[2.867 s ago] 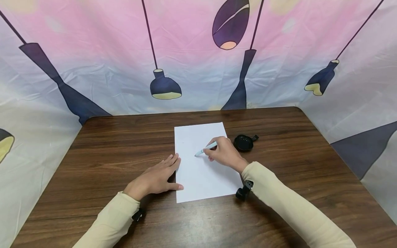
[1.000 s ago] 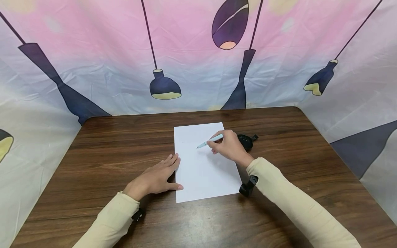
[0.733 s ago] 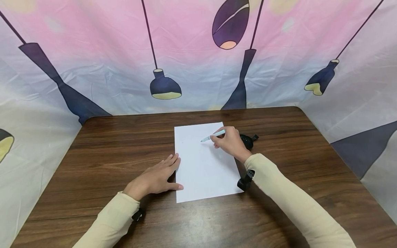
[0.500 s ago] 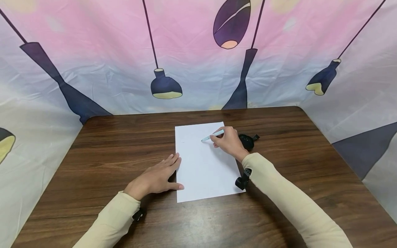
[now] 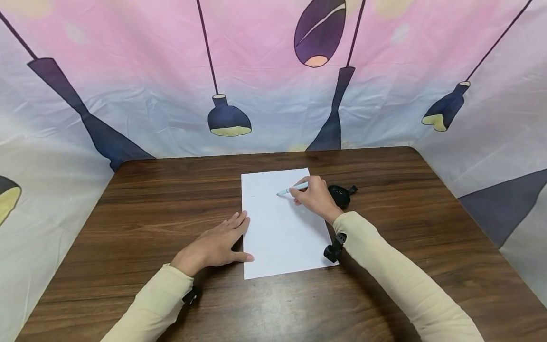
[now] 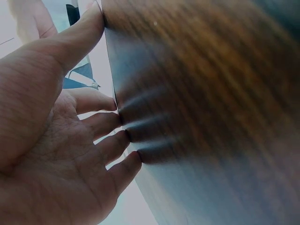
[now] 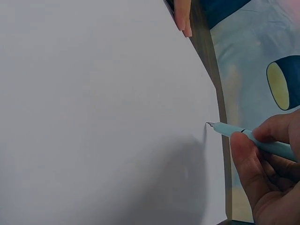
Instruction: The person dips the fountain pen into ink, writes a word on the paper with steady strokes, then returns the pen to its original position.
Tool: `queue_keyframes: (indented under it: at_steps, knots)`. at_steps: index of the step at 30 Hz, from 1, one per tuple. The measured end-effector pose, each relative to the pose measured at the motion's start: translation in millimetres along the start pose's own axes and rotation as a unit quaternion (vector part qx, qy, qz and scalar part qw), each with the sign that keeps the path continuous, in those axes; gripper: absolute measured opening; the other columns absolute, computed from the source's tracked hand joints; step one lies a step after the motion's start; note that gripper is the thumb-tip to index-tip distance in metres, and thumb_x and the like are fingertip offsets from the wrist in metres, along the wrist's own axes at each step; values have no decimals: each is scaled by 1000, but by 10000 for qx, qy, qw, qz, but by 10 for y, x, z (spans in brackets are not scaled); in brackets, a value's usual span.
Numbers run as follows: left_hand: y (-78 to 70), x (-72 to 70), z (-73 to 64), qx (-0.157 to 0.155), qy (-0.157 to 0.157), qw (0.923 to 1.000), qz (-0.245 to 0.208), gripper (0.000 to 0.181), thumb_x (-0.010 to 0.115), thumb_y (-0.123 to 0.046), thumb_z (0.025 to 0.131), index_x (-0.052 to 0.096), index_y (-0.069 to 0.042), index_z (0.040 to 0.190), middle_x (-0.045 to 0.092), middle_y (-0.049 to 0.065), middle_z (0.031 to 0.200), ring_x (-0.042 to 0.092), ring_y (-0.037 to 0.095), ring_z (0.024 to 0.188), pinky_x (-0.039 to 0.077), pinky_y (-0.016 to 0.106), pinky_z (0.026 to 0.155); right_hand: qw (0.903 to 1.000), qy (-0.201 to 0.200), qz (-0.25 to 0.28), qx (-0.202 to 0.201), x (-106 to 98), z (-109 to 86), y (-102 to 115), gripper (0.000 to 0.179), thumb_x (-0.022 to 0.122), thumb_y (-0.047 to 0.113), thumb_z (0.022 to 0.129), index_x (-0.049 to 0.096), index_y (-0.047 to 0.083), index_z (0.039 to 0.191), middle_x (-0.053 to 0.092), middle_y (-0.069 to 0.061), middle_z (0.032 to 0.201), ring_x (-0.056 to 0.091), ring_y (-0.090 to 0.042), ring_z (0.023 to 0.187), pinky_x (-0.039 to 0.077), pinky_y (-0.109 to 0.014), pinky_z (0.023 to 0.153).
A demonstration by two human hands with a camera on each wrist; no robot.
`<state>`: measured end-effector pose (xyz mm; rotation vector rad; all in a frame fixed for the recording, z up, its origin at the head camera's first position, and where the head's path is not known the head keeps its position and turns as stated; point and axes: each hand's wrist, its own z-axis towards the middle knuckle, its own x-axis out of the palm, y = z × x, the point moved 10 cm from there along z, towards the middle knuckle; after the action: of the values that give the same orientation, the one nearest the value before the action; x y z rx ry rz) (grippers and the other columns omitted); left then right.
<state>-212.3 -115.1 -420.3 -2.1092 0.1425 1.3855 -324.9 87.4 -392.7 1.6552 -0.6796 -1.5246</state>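
Observation:
My right hand [image 5: 315, 195] pinches a light blue fountain pen [image 5: 294, 188] over the upper half of a white sheet of paper [image 5: 282, 242]. In the right wrist view, the metal nib of the pen [image 7: 229, 130] points at the sheet, close to the shadow it casts there. Spread out with straight fingers, my left hand [image 5: 215, 244] rests at the paper's left edge, its fingertips and thumb tip on the margin. The left wrist view shows the palm of the left hand [image 6: 61, 145] from below, fingertips against the surface. A tiny faint mark shows on the sheet's upper left.
A small round black dish-like thing [image 5: 340, 195] with a short tab lies right of the paper, partly behind my right hand. Both wrists carry black straps with cameras. The brown wooden table [image 5: 171, 190] meets a printed cloth backdrop [image 5: 273, 104] at its far edge.
Since the earliest frame, my right hand and the pen have moved up the page and slightly right, with barely any movement in the last half second. My left hand stays in place.

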Motion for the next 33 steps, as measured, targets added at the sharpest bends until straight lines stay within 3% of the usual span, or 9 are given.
queue_keyframes:
  at_steps: [33]
  knots:
    - [-29, -1, 0, 74, -32, 10000, -34, 95, 68, -49, 95, 23, 5, 158, 13, 21, 167, 12, 38, 154, 19, 56, 121, 9998, 178, -5, -18, -130, -269, -48, 25, 71, 15, 95, 71, -6, 109, 74, -9, 76, 73, -18, 66, 51, -26, 56]
